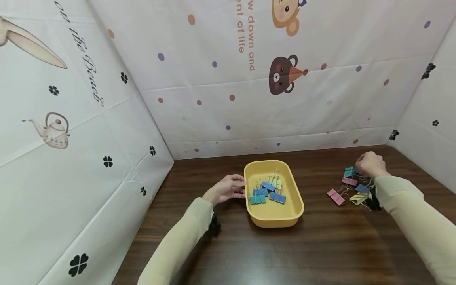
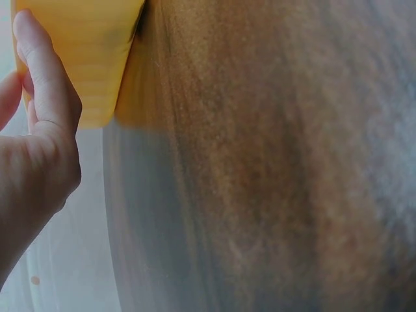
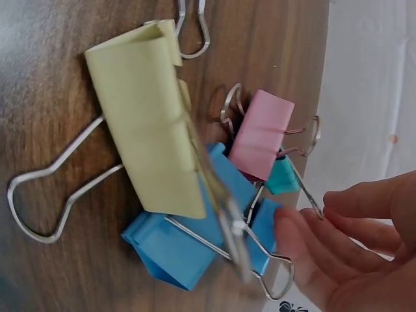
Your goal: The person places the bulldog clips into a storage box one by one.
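Observation:
My left hand [image 1: 229, 187] rests against the left side of a yellow plastic tray [image 1: 297, 204], its fingers fairly straight along the outer wall [image 2: 91, 58]. Inside the tray lie several binder clips: teal [image 1: 258, 199], blue [image 1: 277, 198] and pale yellow [image 1: 276, 182]. At the right, my right hand [image 1: 372, 164] reaches into a loose pile of clips. Its fingertips pinch the wire handle of a teal binder clip [image 3: 281, 177]. Close by are a pink clip [image 3: 263, 133], blue clips [image 3: 172, 250] and a pale yellow clip [image 3: 146, 123].
Another pink clip [image 1: 336, 196] lies at the pile's left edge. The dark wooden table [image 1: 278, 257] meets printed white sheets [image 1: 221, 114] at the back and both sides.

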`<state>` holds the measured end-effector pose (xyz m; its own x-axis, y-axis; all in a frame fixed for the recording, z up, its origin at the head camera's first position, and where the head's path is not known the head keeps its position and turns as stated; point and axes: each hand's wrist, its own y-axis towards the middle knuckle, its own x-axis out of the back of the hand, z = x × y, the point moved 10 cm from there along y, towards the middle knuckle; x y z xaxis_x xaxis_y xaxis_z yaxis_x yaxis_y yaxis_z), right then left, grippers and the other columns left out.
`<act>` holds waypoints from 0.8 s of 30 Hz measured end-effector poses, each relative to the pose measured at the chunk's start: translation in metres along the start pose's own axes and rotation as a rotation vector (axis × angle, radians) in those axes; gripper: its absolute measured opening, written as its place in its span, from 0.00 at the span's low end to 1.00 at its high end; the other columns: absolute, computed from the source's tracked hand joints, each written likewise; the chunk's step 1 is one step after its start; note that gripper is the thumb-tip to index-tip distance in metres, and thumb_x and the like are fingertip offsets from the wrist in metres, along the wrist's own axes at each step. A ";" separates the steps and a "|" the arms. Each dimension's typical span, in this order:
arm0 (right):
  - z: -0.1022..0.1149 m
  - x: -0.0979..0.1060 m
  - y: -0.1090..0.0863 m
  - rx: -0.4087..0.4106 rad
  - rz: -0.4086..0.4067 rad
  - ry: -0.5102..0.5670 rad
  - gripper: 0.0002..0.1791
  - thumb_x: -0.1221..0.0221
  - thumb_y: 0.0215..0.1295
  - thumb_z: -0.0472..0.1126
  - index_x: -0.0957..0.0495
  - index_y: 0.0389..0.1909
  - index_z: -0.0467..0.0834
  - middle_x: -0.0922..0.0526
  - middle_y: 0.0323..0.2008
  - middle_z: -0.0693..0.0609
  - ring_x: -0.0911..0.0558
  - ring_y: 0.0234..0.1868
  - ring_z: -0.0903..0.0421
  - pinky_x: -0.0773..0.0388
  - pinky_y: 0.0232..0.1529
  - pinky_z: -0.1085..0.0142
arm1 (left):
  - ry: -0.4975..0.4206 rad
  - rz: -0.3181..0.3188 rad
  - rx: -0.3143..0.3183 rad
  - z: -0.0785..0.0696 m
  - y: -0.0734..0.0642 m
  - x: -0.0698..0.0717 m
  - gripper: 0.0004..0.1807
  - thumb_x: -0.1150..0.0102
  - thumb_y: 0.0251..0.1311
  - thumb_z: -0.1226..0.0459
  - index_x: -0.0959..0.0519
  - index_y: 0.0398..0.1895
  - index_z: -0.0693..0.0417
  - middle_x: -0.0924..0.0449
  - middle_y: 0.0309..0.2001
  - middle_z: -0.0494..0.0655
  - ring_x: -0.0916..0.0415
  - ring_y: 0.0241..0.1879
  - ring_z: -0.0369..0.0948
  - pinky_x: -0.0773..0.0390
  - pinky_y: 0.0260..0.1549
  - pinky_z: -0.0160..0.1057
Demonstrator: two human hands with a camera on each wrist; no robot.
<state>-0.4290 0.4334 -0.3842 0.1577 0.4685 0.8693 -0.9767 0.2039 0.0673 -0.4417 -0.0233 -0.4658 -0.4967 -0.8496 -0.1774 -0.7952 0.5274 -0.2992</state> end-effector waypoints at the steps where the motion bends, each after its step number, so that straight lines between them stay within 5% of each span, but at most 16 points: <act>1: 0.000 0.000 0.000 0.001 -0.004 -0.001 0.16 0.51 0.59 0.36 0.24 0.39 0.26 0.18 0.24 0.39 0.19 0.21 0.49 0.25 0.21 0.60 | -0.003 0.001 0.000 0.000 0.000 0.000 0.05 0.49 0.68 0.69 0.32 0.44 0.55 0.24 0.35 0.50 0.23 0.31 0.42 0.16 0.34 0.39; 6: -0.001 0.000 0.000 0.000 -0.042 0.016 0.14 0.52 0.58 0.35 0.22 0.33 0.28 0.18 0.17 0.45 0.19 0.21 0.48 0.24 0.32 0.48 | -0.007 0.000 0.000 0.000 0.001 0.000 0.05 0.49 0.68 0.69 0.32 0.44 0.55 0.24 0.35 0.50 0.23 0.32 0.42 0.16 0.34 0.40; 11: -0.001 -0.003 0.000 -0.026 -0.043 0.111 0.19 0.53 0.61 0.35 0.24 0.43 0.22 0.16 0.17 0.44 0.16 0.20 0.51 0.30 0.52 0.37 | -0.010 -0.011 0.000 -0.001 0.001 0.000 0.05 0.49 0.68 0.69 0.32 0.43 0.55 0.24 0.35 0.50 0.23 0.31 0.42 0.16 0.34 0.40; 18: 0.003 -0.003 0.000 -0.036 -0.040 0.224 0.19 0.52 0.63 0.33 0.26 0.47 0.20 0.16 0.20 0.41 0.15 0.19 0.53 0.16 0.27 0.58 | -0.012 -0.011 0.004 -0.001 0.000 0.000 0.04 0.49 0.68 0.69 0.31 0.43 0.55 0.24 0.35 0.50 0.23 0.31 0.42 0.16 0.33 0.40; 24: 0.014 0.000 0.002 -0.022 -0.054 0.208 0.18 0.52 0.64 0.33 0.24 0.45 0.22 0.15 0.18 0.44 0.15 0.19 0.53 0.17 0.37 0.51 | -0.013 -0.010 0.010 0.000 0.000 0.000 0.06 0.48 0.68 0.69 0.31 0.45 0.56 0.23 0.35 0.50 0.22 0.31 0.42 0.15 0.33 0.39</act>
<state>-0.4325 0.4218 -0.3774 0.2385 0.6233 0.7447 -0.9630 0.2510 0.0983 -0.4416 -0.0236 -0.4658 -0.4846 -0.8547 -0.1863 -0.7964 0.5191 -0.3102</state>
